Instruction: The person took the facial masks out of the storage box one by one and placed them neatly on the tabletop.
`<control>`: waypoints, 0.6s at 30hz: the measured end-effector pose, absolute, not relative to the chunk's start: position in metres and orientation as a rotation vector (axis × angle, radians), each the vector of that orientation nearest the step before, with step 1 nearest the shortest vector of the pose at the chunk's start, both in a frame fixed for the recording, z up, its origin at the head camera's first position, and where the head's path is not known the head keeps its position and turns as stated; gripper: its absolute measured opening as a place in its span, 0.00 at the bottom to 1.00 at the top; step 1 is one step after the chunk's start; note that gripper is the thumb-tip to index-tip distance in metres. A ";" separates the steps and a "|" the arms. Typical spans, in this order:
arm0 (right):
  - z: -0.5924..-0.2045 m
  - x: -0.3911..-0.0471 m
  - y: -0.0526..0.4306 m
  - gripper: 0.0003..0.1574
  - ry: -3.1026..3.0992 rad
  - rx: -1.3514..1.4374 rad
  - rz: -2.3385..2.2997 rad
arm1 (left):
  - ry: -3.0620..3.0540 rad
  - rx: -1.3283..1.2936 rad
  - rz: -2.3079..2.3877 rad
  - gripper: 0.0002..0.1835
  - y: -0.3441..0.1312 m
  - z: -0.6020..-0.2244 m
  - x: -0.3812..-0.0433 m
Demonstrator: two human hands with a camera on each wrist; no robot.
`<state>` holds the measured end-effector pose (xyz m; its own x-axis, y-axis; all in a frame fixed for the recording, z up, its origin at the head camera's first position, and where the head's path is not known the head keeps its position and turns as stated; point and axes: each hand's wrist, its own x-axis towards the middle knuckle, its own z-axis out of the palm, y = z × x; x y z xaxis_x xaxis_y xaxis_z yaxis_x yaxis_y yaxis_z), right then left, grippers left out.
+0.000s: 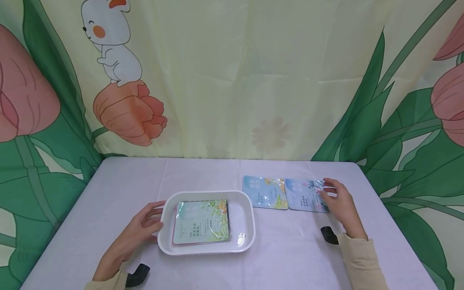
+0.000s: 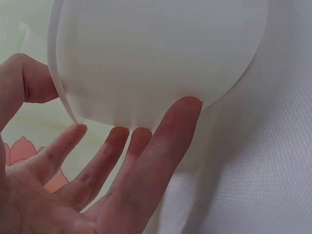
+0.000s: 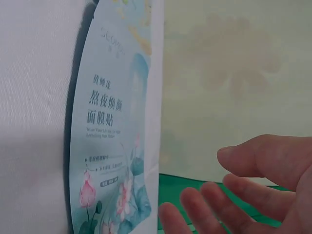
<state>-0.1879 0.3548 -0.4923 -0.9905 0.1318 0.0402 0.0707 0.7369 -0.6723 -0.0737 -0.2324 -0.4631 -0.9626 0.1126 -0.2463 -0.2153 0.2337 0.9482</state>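
A white plastic tray point(image 1: 242, 225) holds a small stack of face mask sachets, topped by a green one point(image 1: 197, 222) with a leafy print. At the tray's left end is my left hand point(image 1: 139, 225), its fingertips and thumb touching the outer wall point(image 2: 161, 53). Two pale blue face mask sachets lie side by side behind and right of the tray. The left one point(image 1: 264, 193) has yellow flowers; the right one point(image 1: 304, 195) has pink lotus flowers. My right hand point(image 1: 338, 201) hovers at the right sachet's outer end, fingers loosely bent and holding nothing.
A white cloth point(image 1: 282, 249) covers the table, whose back edge meets a printed curtain point(image 1: 224, 80) with tulips and a rabbit. Black wrist-worn pieces show beside the left wrist point(image 1: 137, 275) and the right wrist point(image 1: 329, 235).
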 end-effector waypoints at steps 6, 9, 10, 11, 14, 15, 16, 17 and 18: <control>-0.449 -0.167 0.318 0.34 -2.835 -0.133 1.087 | 2.237 -0.117 1.787 0.37 -0.231 -0.463 -0.075; -0.418 -0.153 0.296 0.34 -2.843 -0.106 1.160 | 2.232 -0.136 1.781 0.37 -0.231 -0.462 -0.075; -0.414 -0.151 0.293 0.34 -2.841 -0.094 1.157 | 2.233 -0.141 1.779 0.37 -0.231 -0.462 -0.075; -0.411 -0.150 0.290 0.34 -2.842 -0.084 1.159 | 2.233 -0.144 1.777 0.37 -0.231 -0.462 -0.075; -0.405 -0.147 0.282 0.34 -2.843 -0.055 1.171 | 2.242 -0.139 1.775 0.37 -0.231 -0.462 -0.074; -0.404 -0.147 0.280 0.34 -2.839 -0.045 1.173 | 2.242 -0.137 1.776 0.37 -0.231 -0.461 -0.074; -0.402 -0.146 0.278 0.34 -2.834 -0.033 1.178 | 2.244 -0.135 1.778 0.36 -0.231 -0.462 -0.074; -0.401 -0.146 0.276 0.34 -2.832 -0.024 1.184 | 2.243 -0.131 1.779 0.36 -0.232 -0.462 -0.074; -0.401 -0.145 0.274 0.34 -2.831 -0.014 1.189 | 2.244 -0.129 1.780 0.36 -0.232 -0.462 -0.075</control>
<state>-0.1452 0.2737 -0.4007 -0.9974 0.0360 0.0617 -0.0188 0.7007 -0.7132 -0.0745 -0.2316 -0.4616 -0.9586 0.0992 -0.2669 -0.2372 0.2398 0.9414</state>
